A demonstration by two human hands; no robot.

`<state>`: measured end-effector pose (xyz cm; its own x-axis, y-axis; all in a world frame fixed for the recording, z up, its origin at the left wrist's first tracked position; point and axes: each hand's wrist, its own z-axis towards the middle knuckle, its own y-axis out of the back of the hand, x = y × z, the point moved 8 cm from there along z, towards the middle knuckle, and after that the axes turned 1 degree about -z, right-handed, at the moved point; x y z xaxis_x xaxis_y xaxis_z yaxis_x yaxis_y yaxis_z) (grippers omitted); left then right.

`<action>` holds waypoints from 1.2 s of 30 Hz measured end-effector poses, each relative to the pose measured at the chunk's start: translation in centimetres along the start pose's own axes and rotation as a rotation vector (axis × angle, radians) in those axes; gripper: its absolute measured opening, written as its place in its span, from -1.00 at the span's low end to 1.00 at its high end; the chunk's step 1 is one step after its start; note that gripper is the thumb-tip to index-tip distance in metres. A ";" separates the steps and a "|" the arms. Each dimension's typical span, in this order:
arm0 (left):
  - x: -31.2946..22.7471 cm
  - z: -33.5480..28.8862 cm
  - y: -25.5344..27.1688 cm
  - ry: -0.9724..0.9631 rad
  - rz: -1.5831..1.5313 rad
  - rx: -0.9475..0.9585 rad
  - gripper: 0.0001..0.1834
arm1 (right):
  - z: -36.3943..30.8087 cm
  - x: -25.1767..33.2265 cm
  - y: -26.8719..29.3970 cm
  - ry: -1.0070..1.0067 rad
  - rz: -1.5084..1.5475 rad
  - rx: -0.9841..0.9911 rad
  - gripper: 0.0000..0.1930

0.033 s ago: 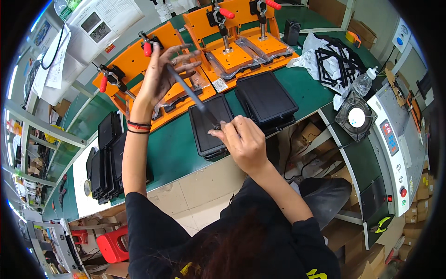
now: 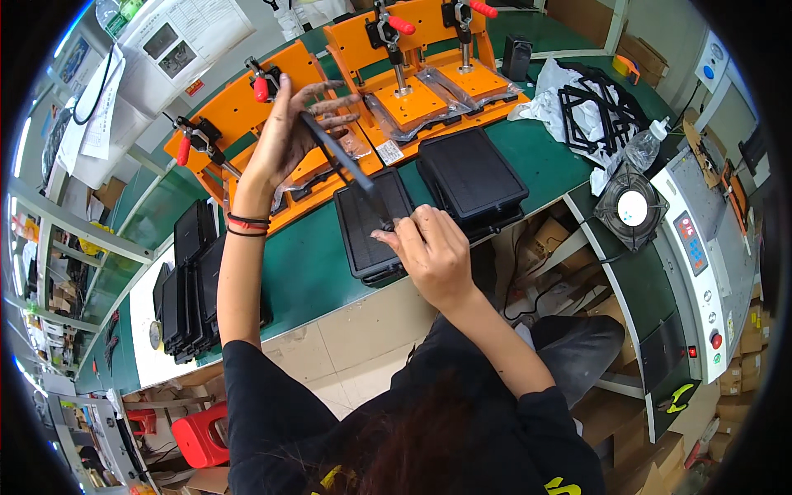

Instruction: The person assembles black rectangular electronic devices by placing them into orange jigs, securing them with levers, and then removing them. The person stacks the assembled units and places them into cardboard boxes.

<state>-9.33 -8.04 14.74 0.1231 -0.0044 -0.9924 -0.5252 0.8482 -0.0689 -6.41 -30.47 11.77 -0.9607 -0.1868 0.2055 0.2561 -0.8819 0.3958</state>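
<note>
My right hand (image 2: 437, 247) is closed, thumb and fingers pinching the lower end of a slim black part (image 2: 348, 165). My left hand (image 2: 290, 147) is spread, fingers extended and smudged dark; the part's upper end meets it between thumb and fingers, with no firm grasp evident. The part slants between both hands, raised above the bench; it presents nearly edge-on, so I cannot tell its full outline. Dark wristbands (image 2: 247, 227) with a red section circle my left wrist.

Beneath the part, a black rectangular case (image 2: 359, 243) lies flat on the green bench top (image 2: 301, 285). Just to its right is a stack of similar black cases (image 2: 474, 173); beyond my left forearm, further black trays (image 2: 177, 309) are piled.

Behind my hands stand a left orange fixture (image 2: 239, 111) and a right orange fixture (image 2: 351, 41), both fitted with red-handled toggle clamps. Clear film covers pieces on the right one.

Farther right, black frames (image 2: 569, 124) rest on crumpled white wrapping (image 2: 549, 82), near a clear bottle (image 2: 646, 151). A square fan (image 2: 633, 208) sits beside a white control panel (image 2: 701, 285). A red stool (image 2: 194, 437) stands at lower left.
</note>
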 end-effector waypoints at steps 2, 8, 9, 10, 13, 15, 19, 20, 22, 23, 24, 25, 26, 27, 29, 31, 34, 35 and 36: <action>0.4 0.5 -0.8 0.081 0.094 -0.023 -0.12 | -0.5 -0.6 -0.5 -0.099 0.002 0.037 -0.75; 1.0 3.5 -3.0 0.078 0.624 0.085 -0.19 | -5.8 -3.0 -5.4 -0.827 0.672 0.298 -0.69; 1.1 3.9 -4.1 0.023 0.723 0.152 -0.19 | -7.1 -2.8 -6.5 -0.986 0.829 0.375 -0.66; 2.3 4.4 -4.0 0.080 0.707 0.114 -0.18 | -7.7 -2.3 -7.0 -1.016 0.932 0.369 -0.58; 5.5 5.1 -3.3 0.233 0.797 0.262 -0.21 | -9.3 -1.2 -8.4 -1.161 1.068 0.490 -0.57; 7.2 5.7 -1.2 0.196 0.849 0.169 -0.17 | -10.0 -0.8 -8.9 -1.198 1.095 0.507 -0.55; 8.0 4.5 -2.1 0.281 0.760 0.096 -0.12 | -10.4 -1.3 -8.7 -1.225 1.074 0.529 -0.54; 9.0 4.3 -1.2 0.274 0.720 0.121 -0.13 | -10.3 -1.1 -8.6 -1.219 1.067 0.542 -0.54; 10.4 4.3 -0.1 0.254 0.685 0.163 -0.19 | -10.1 -1.0 -8.5 -1.207 1.048 0.558 -0.54; 10.8 4.3 0.2 0.239 0.685 0.164 -0.21 | -10.1 -1.0 -8.3 -1.201 1.037 0.562 -0.53; 11.3 4.1 0.6 0.225 0.686 0.165 -0.24 | -10.0 -1.0 -8.3 -1.195 1.027 0.568 -0.53; 11.2 4.2 0.0 0.201 0.684 0.173 -0.27 | -10.1 -1.2 -8.1 -1.190 1.010 0.564 -0.52; 11.3 3.7 -0.7 0.217 0.659 0.174 -0.28 | -10.2 -1.3 -7.9 -1.185 0.993 0.561 -0.51; 11.6 3.5 -0.7 0.234 0.645 0.169 -0.28 | -10.4 -1.4 -7.8 -1.179 0.977 0.558 -0.51; 12.3 3.1 0.5 0.263 0.619 0.139 -0.26 | -10.4 -1.4 -7.8 -1.141 0.944 0.570 -0.51; 12.9 3.2 2.4 0.199 0.587 0.127 -0.33 | -10.2 -1.1 -7.7 -1.120 0.956 0.583 -0.50; 11.9 2.7 1.8 0.029 0.703 0.033 -0.44 | -10.4 -1.7 -6.6 -1.137 1.048 0.552 -0.58; 8.0 1.0 -1.6 -0.112 0.861 -0.045 -0.47 | -10.0 -2.1 -5.5 -1.114 1.081 0.484 -0.63; 4.7 -1.2 -4.9 -0.267 1.007 -0.126 -0.51 | -9.7 -2.3 -4.3 -1.086 1.106 0.411 -0.67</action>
<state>-7.20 -12.89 10.32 -0.2453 0.8029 -0.5433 -0.5701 0.3338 0.7507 -6.32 -30.48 0.93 0.1887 -0.0843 0.9784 0.9232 -0.3246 -0.2060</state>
